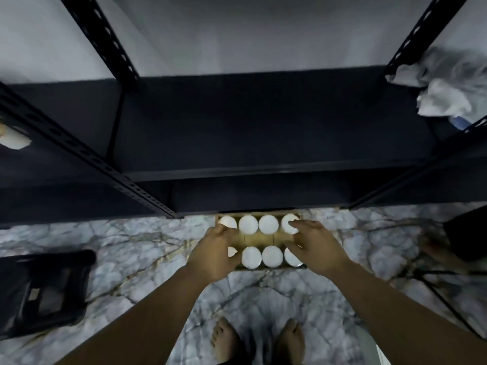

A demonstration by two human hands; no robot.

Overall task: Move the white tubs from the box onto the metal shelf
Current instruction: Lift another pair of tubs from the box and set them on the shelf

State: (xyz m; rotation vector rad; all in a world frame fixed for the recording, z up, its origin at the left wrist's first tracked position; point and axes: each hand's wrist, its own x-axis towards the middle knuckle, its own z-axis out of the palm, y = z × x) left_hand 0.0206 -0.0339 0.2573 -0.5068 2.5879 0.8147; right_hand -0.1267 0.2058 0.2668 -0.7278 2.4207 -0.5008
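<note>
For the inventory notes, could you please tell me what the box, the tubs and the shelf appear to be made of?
The box looks like brown cardboard, matte with thin dividers. The tubs look like smooth white plastic, their lids faintly glossy. The shelf seems to be dark painted metal with perforated uprights.

Eight white tubs (248,224), one box (259,240), two hands (214,252)

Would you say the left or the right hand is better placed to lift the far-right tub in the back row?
Right, probably: the right hand already reaches that far-right tub; the left hand is across the box.
</note>
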